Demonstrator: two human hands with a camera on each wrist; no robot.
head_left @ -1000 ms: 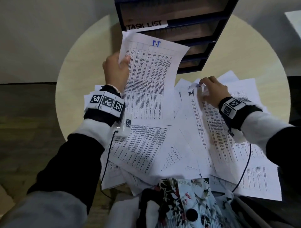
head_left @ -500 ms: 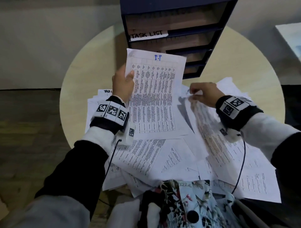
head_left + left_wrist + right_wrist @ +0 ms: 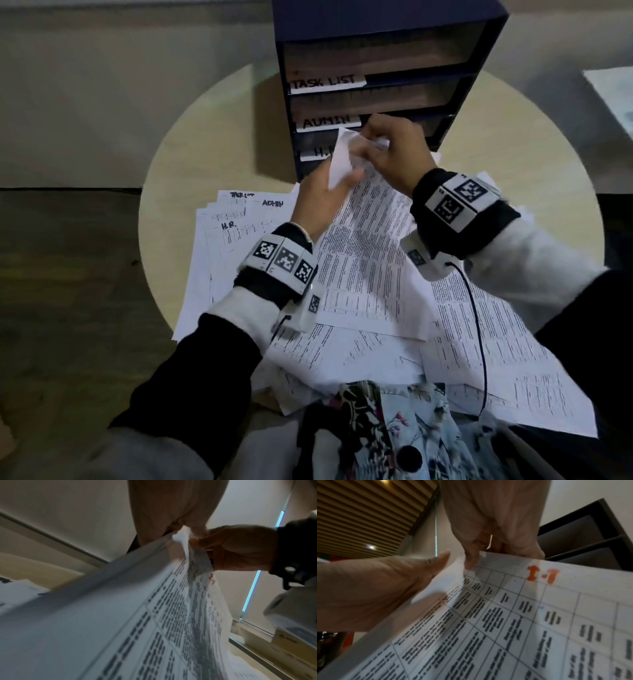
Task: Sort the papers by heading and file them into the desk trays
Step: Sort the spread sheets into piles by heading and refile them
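Note:
Both hands meet in front of the dark blue tray unit [image 3: 376,44], whose slots are labelled TASK LIST, ADMIN and a half-hidden H.R. My left hand [image 3: 342,178] holds the upper left edge of the printed I.T sheets [image 3: 363,257], its thumb on top. My right hand [image 3: 373,144] pinches their top edge. In the right wrist view the right fingers [image 3: 471,558] grip a sheet [image 3: 505,615] headed "I-T" in orange, with the left hand [image 3: 368,595] beside it. The left wrist view shows two overlapping sheets [image 3: 120,615] held at the top corner, where the right hand [image 3: 240,547] also grips.
A round light wooden table [image 3: 513,154] carries a loose spread of printed papers [image 3: 496,342]. Small stacks headed TASK LIST, ADMIN and H.R. [image 3: 239,219] lie at the left. Floral cloth [image 3: 394,428] covers the near edge. A black cable [image 3: 479,325] hangs from my right wrist.
My right hand lifted a sheet off the pile and brought it left. The left hand moved its I.T sheet right to meet it. Both hands now hold the sheets together before the trays.

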